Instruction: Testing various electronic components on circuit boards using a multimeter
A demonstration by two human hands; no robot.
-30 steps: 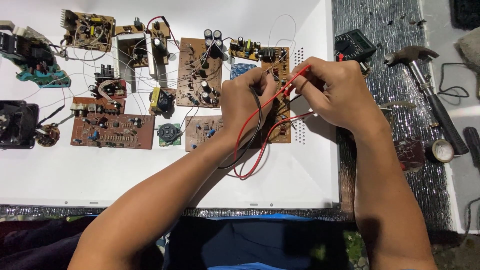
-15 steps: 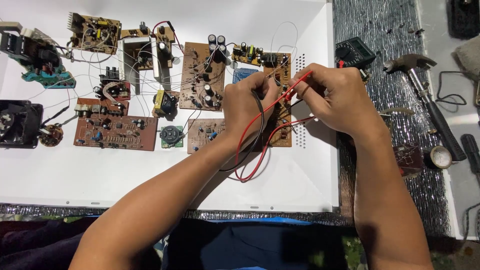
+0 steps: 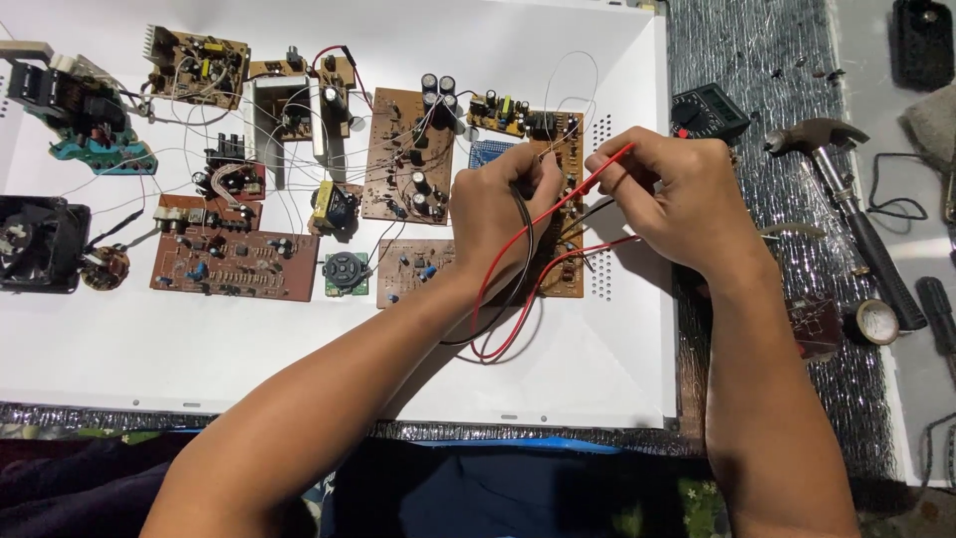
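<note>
Red probe (image 3: 604, 167): lying pinched in right hand (image 3: 687, 204), tip reaching toward brown circuit board (image 3: 570, 264); left hand (image 3: 508, 214) curling closed over black lead (image 3: 522, 249) beside it.

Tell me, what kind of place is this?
Probably an electronics repair bench. Circuit boards cover a white panel, a multimeter sits beside a hammer, and both hands hold a red probe.
</note>
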